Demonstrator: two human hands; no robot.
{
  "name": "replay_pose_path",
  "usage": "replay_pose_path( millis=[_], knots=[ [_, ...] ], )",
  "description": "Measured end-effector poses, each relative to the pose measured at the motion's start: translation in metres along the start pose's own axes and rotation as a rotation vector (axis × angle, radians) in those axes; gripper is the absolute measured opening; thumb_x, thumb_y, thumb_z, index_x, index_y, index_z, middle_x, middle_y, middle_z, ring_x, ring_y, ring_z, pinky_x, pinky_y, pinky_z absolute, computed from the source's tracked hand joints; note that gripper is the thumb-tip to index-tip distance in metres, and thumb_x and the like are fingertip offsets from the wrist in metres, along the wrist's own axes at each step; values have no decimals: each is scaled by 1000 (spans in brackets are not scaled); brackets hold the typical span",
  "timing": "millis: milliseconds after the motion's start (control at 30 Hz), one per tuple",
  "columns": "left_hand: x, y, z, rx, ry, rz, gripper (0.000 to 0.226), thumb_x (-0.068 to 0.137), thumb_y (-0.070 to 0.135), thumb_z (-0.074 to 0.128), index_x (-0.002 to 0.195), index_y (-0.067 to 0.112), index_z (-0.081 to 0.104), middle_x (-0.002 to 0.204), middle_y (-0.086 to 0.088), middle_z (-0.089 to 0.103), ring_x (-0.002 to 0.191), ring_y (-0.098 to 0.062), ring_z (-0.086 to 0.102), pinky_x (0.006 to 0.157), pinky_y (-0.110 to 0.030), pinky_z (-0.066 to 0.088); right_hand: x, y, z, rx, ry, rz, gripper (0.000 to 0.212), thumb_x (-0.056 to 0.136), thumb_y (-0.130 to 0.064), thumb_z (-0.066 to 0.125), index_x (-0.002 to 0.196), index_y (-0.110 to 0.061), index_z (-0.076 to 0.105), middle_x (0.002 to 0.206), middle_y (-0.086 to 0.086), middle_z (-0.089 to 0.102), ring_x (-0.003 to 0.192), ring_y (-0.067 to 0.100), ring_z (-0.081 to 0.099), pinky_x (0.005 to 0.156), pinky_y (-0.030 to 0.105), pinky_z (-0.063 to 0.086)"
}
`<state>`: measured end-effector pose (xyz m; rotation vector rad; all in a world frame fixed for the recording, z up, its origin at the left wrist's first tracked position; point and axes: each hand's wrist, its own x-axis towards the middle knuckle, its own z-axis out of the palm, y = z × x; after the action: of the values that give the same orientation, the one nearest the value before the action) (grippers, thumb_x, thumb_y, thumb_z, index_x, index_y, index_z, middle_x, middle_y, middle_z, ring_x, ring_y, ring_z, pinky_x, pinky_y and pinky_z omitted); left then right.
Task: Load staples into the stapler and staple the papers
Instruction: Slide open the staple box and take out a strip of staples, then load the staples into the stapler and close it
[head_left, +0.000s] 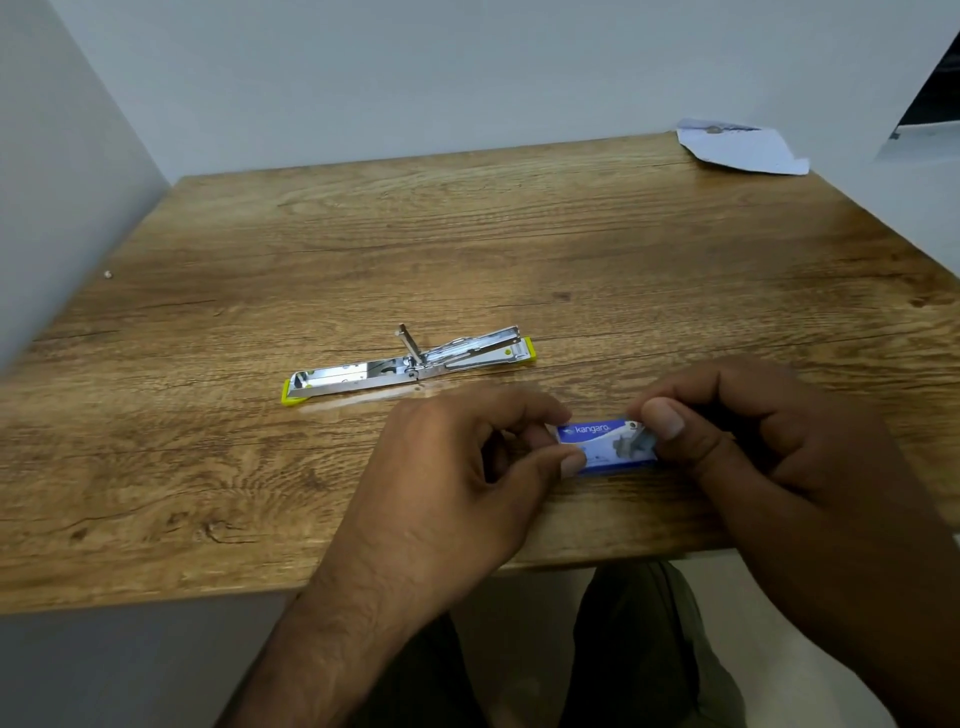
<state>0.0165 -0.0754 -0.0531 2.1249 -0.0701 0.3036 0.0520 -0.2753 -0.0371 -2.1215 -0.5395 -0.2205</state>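
1. The stapler (410, 366) lies on the wooden table (260, 467), swung fully open and flat, its metal magazine channel facing up and its yellow-green ends showing at either tip. It sits just beyond the hands and nothing touches it.

2. The staple box (605, 447), small and blue with white lettering, is at the near edge of the table, held between both hands. Its right end seems to be where it opens; something grey shows there, though I cannot tell if that is a strip of staples or only the print on the box.

3. As I judge it, the job is at an early stage. Opening the stapler looks done. Getting a strip out of the box is the step in hand. Laying it in the channel, closing the stapler and stapling are all left.

4. The papers (743, 148) are well apart from everything else, at the far right corner of the table, hanging slightly over the edge.

5. The left hand (447, 483) is mostly curled, thumb and forefinger pinching the box's left end to steady it.

6. The right hand (753, 447) is curled too, its thumb and forefinger pressed on the box's right end.
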Motion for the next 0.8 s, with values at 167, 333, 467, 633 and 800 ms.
replay_pose_path(
  millis=[167, 333, 467, 633, 800],
  knots=[
    [0, 3, -1, 22, -8, 3, 31, 69, 41, 87, 97, 31, 79, 79, 15, 73, 53, 0, 56, 54, -11, 43, 0, 1, 0, 19, 22, 18, 17, 88, -39, 56, 89, -32, 72, 85, -17, 69, 89, 4, 65, 73, 18, 48],
    [-1, 3, -1, 63, 7, 23, 28, 70, 37, 90, 94, 28, 79, 77, 14, 72, 55, -1, 57, 55, -10, 42, 0, 3, 1, 92, 40, 60, 18, 93, -48, 61, 87, -36, 73, 92, -17, 73, 82, 7, 71, 70, 26, 54],
    [-1, 0, 0, 86, 1, 56, 30, 71, 43, 85, 97, 30, 78, 79, 15, 71, 59, -1, 58, 59, -12, 43, 3, 4, -7, 150, 16, 77, 24, 89, -58, 56, 92, -40, 72, 89, -16, 76, 81, 5, 74, 70, 27, 57],
    [-2, -2, 2, 60, -7, 83, 39, 74, 46, 84, 110, 34, 73, 84, 17, 72, 59, 8, 55, 61, -13, 42, 26, -6, -14, 20, -6, -69, 23, 90, -55, 48, 93, -42, 67, 94, -24, 70, 86, 0, 67, 67, 10, 49],
    [-3, -6, -3, -180, 81, 45, 25, 82, 34, 79, 106, 32, 72, 78, 10, 74, 53, -2, 56, 53, -20, 45, 65, -29, -3, 235, -217, -154, 23, 86, -43, 60, 89, -25, 73, 76, -6, 76, 59, 9, 69, 52, 7, 46]
  ],
)
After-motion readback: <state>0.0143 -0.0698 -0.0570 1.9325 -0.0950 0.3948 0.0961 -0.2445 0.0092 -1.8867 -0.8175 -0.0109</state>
